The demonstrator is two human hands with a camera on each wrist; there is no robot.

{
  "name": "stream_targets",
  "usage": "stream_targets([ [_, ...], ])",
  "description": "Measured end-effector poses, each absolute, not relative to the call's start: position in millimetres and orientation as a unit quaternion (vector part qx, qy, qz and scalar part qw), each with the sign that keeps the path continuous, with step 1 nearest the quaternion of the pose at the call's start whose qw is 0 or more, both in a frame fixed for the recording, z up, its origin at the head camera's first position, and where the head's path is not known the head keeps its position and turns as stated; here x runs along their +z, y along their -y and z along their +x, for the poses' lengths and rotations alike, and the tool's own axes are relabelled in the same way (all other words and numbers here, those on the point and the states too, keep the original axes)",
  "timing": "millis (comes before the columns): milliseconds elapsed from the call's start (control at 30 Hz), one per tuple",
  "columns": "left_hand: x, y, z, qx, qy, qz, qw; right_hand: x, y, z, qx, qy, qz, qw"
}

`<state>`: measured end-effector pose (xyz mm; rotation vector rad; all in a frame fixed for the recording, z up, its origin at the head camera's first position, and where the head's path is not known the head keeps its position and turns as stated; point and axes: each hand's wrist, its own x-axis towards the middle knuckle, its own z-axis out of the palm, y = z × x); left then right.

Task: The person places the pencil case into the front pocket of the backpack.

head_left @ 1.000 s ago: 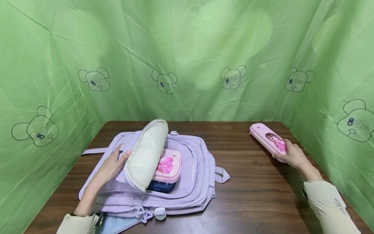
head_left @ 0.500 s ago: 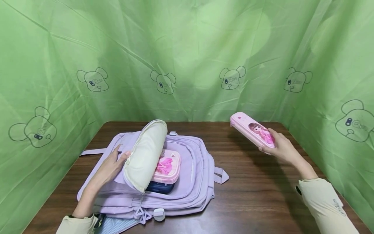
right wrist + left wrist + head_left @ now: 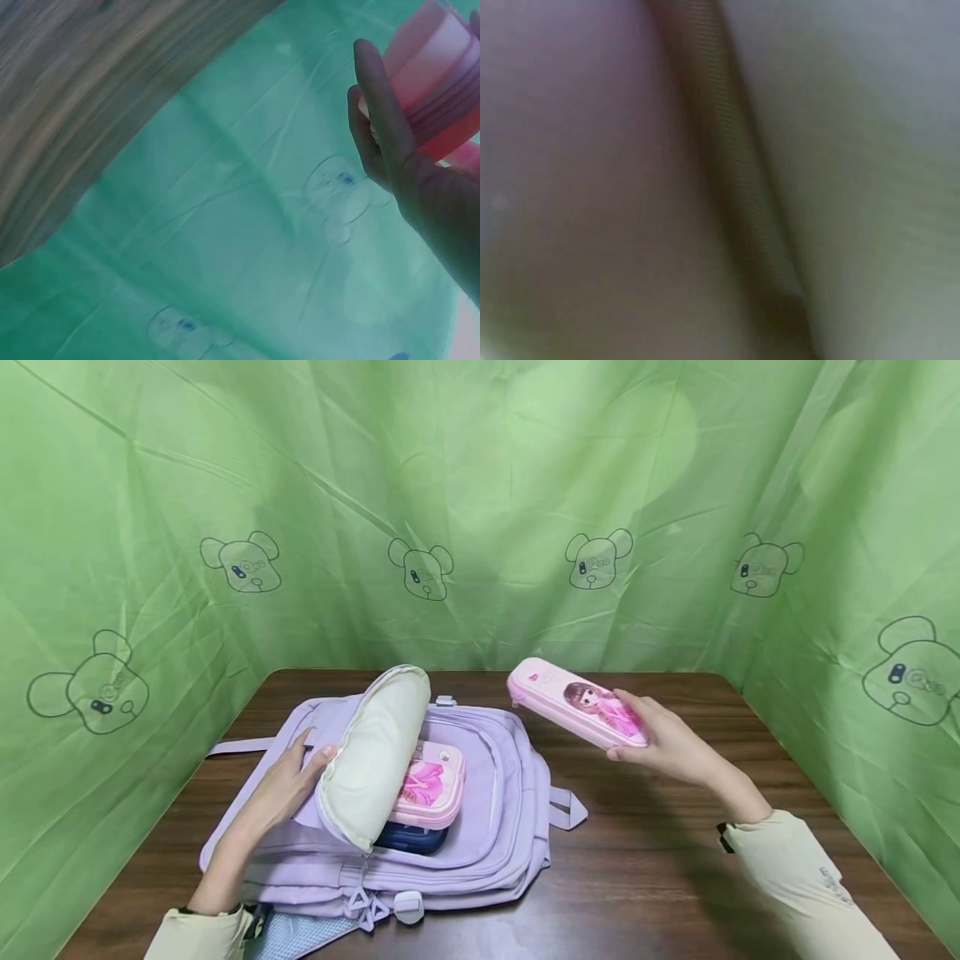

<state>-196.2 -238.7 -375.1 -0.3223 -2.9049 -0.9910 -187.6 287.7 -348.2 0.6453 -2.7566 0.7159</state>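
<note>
A person's right hand [image 3: 667,739] grips one end of a pink pencil case [image 3: 577,706], thumb on one side and fingers on the other, holding it raised above the brown table [image 3: 637,877], right of a lilac backpack [image 3: 525,810]. A doll-like figure in pink decorates the lid. The left hand [image 3: 281,785] lies on the backpack, fingers extended and thumb touching the edge of a folded-back flap [image 3: 375,756] with a cream lining. Beside the flap, partly covered by it, a second pink case [image 3: 433,789] rests over a navy case [image 3: 411,839] in the open pocket. Triangular zip pulls [image 3: 362,902] hang near a pale buckle [image 3: 408,907]. Green curtains [image 3: 510,485] printed with bear heads surround the table. The left wrist view is too blurred to read.
</note>
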Motion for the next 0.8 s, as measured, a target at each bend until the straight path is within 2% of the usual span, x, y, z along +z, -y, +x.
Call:
stream_targets([
  [467, -377, 239, -195, -0.319, 0.94, -0.111, 0.035, -359, -224, -184, 0.287, 0.902, 0.32, 0.046],
  [800, -377, 239, -195, -0.323, 0.939, -0.113, 0.034, -361, -206, -189, 0.282, 0.899, 0.33, 0.054],
])
